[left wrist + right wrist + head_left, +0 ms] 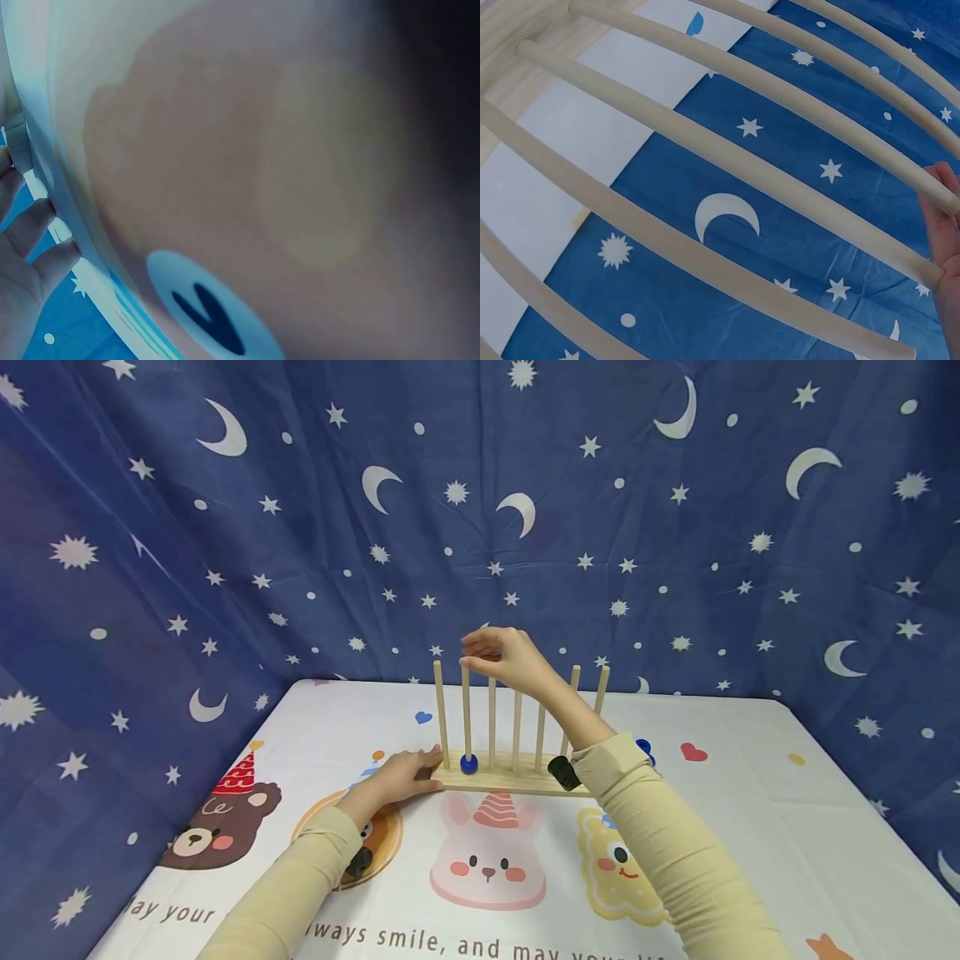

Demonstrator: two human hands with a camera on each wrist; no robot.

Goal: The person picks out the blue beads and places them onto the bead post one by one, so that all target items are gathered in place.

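Clock positions are taken from the middle of the base, in the head view. Nearest, at 6 o'clock, a line of lettering (408,939) crosses the white cloth (795,860), with a printed rabbit (489,860) beyond it. Two cream sleeves reach in, the left sleeve (292,881) from 8 o'clock, the right sleeve (675,835) from 4.

At 9 o'clock the left hand (397,777) holds the end of the wooden base (498,782) between thumb and fingers. Upright pegs (492,722) stand along the base; a blue ring (468,764) sits at the foot of the second from the left.

Near that peg's top, at about 12 o'clock, is the right hand (506,657), fingers loosely bent, a gap between them and the thumb. At 3 o'clock, blue pieces (643,747) lie partly behind the right sleeve.

Farthest, at 12, hangs a blue curtain (450,577) with moons and stars.
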